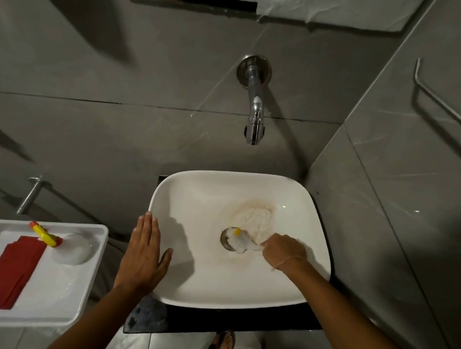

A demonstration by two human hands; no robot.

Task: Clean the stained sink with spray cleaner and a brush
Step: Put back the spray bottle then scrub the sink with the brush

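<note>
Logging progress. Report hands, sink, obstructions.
Right hand gripping brush at drain. Left hand flat on sink rim. Brown stain remains. Nothing in the way.

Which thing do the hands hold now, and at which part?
The right hand holds the brush by its handle end. The left hand holds nothing, resting flat on the sink rim.
</note>
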